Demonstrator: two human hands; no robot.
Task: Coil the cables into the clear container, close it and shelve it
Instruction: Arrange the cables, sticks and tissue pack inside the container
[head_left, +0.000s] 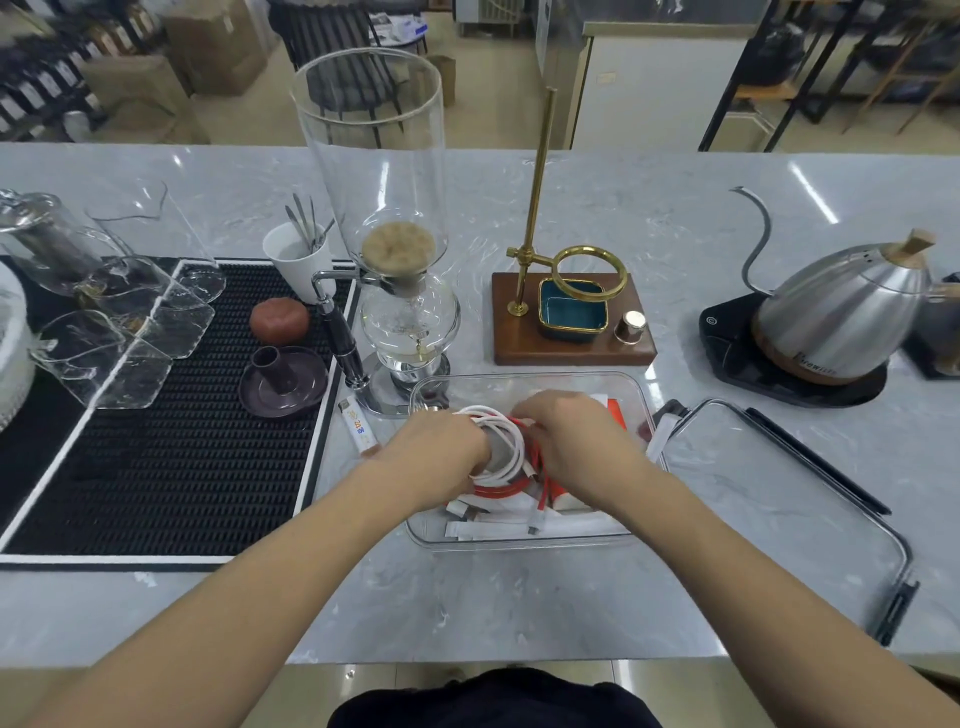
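The clear container (524, 382) sits open on the counter in front of me. Inside it lie a coiled white cable (511, 441), a red cable (537, 470), white plugs and an orange-red box. My left hand (441, 452) grips the left side of the white coil. My right hand (576, 441) holds the cables from the right, above the red one. Both hands are down inside the container and hide part of the coils. The clear lid (789, 519), with black latches, lies flat on the counter to the right of the container.
A glass siphon brewer (400, 291) stands just behind the container. A brass dripper stand on a wood base (571, 317) is behind it to the right, a steel kettle (841, 317) at far right. A black mat (171, 415) with glassware lies left. A lighter (358, 426) lies beside the container.
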